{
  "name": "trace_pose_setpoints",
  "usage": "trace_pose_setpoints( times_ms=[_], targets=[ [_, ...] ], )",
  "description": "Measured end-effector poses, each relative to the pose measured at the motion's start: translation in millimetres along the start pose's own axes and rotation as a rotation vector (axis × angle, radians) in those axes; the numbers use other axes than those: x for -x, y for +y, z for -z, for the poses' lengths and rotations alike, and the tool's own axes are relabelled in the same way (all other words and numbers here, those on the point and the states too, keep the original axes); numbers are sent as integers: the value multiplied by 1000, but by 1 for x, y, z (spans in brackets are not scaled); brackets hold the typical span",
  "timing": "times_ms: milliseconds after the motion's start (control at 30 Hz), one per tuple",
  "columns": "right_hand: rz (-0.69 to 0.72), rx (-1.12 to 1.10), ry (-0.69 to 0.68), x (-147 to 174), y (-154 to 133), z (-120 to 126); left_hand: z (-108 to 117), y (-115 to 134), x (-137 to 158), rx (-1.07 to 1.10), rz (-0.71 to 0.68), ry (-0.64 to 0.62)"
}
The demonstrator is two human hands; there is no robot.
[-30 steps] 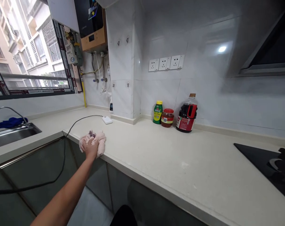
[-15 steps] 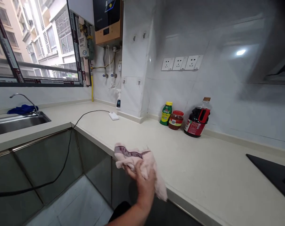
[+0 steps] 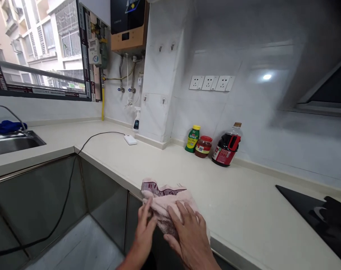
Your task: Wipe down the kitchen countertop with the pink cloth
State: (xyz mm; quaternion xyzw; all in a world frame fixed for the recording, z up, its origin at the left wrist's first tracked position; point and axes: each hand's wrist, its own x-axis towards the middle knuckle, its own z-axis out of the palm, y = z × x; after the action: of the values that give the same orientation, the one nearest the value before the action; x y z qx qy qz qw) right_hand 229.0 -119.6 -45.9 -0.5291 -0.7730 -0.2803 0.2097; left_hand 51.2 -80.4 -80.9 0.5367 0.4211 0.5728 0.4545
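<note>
A crumpled pale pink towel (image 3: pixel 173 200) with a purple patterned band lies at the front edge of the counter, part of it hanging over. My right hand (image 3: pixel 189 232) is on top of it, fingers stretched across the cloth and thumb at its lower edge, gripping it. At the towel's left edge is my left hand (image 3: pixel 144 228), thumb and fingers apart, fingertips against the cloth. Whether any cloth lies behind those fingers is hidden.
On the counter (image 3: pixel 243 210) stand a green bottle (image 3: pixel 192 139), a red-lidded jar (image 3: pixel 203 147) and a large dark sauce bottle (image 3: pixel 226 147). A white device (image 3: pixel 130 140) trails a black cable. Left is the sink (image 3: pixel 17 143); right, a black cooktop (image 3: pixel 305 217).
One hand was on the towel before; now both hands are at it. The towel has spread out somewhat on the counter edge. The view has turned slightly right.
</note>
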Motion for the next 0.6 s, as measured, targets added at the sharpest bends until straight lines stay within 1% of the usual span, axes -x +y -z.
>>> trace_pose_setpoints(
  times_ms=[67,133,200,267,367,433,500,600],
  targets=[
    [-51,18,-81,-12,-8,2,23,14,-15,-54,-21,-70],
    [-85,22,-165,-32,-21,0,42,27,-30,-129,-59,-95],
    [-118,10,-249,-59,-36,-6,55,35,-42,-193,-115,-58],
    [-131,-32,-303,-88,-51,-16,64,37,-47,-248,-193,22],
    [-93,-95,-267,-129,-69,-33,70,38,-46,-416,-329,125],
    [-68,-101,-216,-148,-75,-41,71,42,-44,-583,-419,127],
    [-58,-95,-191,-154,-75,-45,71,49,-45,-698,-478,94],
    [-29,-89,-159,-140,-65,-43,71,62,-50,-739,-502,48]
  ],
)
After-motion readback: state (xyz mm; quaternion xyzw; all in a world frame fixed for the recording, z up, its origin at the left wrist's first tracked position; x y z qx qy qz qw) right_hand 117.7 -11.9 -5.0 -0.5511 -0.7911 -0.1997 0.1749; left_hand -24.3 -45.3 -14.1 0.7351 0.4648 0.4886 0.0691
